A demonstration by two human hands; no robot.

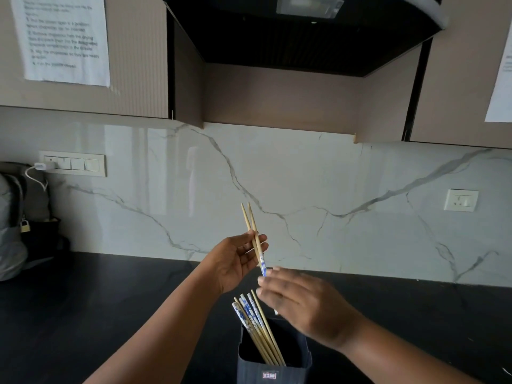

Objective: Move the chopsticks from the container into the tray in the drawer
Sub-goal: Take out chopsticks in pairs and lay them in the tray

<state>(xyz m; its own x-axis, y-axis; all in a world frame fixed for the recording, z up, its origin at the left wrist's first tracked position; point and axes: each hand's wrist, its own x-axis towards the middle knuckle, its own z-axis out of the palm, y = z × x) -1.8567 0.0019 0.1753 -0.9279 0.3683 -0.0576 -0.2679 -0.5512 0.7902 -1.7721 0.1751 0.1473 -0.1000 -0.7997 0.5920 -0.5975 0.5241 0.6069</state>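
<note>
Dark counter [110, 314], container [274, 356] near front edge, left hand [235, 261] holding chopsticks [256, 239]

1. You have soft, even daylight here; nothing casts a hard shadow.
2. The marble backsplash [277, 189] shows pale vertical glare streaks at its left and centre.
3. Your right hand [299, 300] is smeared by motion blur; the countertop [110, 300] reads near black.
4. Wide-angle bending curves the cabinets [83, 101] at the edges; the posted sheet [63, 37] is too soft to read.
</note>
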